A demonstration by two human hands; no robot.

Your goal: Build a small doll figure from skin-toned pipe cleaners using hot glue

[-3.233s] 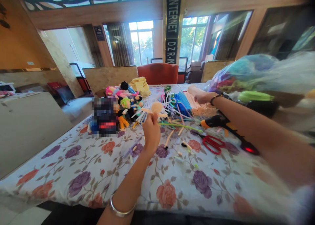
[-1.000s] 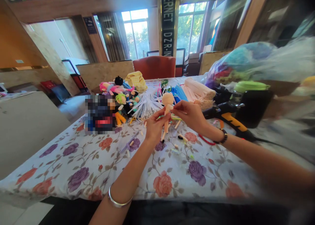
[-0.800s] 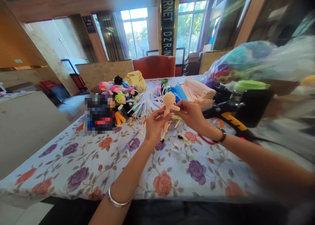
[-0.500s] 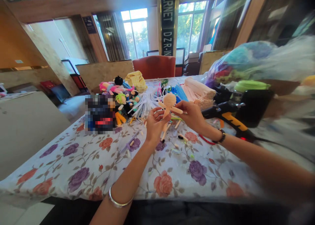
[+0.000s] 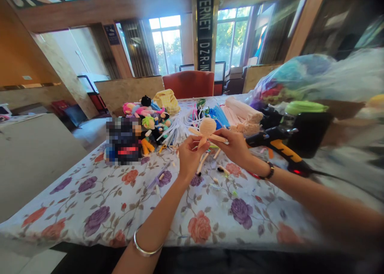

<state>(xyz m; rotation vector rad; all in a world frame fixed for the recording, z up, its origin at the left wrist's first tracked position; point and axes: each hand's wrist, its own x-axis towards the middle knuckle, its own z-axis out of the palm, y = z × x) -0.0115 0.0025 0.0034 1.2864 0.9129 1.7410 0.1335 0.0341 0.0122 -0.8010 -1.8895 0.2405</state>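
Note:
Between my two hands is a beige pipe-cleaner doll [image 5: 207, 127] with a round head, held upright above the table. My left hand [image 5: 192, 154] has its fingers closed on the doll's lower body. The doll's arm on the right side is pinched in the fingers of my right hand [image 5: 234, 144]. The other arm sticks out to the left over my left fingers. Thin beige legs [image 5: 203, 162] with dark ends show below my left hand; whether they belong to this doll I cannot tell. My fingers hide part of the body.
White pipe cleaners [image 5: 180, 124], blue ones [image 5: 219, 116] and a pale pink bundle [image 5: 243, 114] lie behind my hands. Finished dolls [image 5: 148, 116] are piled at left. A black and yellow glue gun [image 5: 282, 148] with a red light lies at right. Small offcuts [image 5: 162, 177] dot the flowered tablecloth [image 5: 120, 202].
The doll has tilted a little and its head has turned slightly in my hands. Both hands keep their hold. The whole view has shifted a little.

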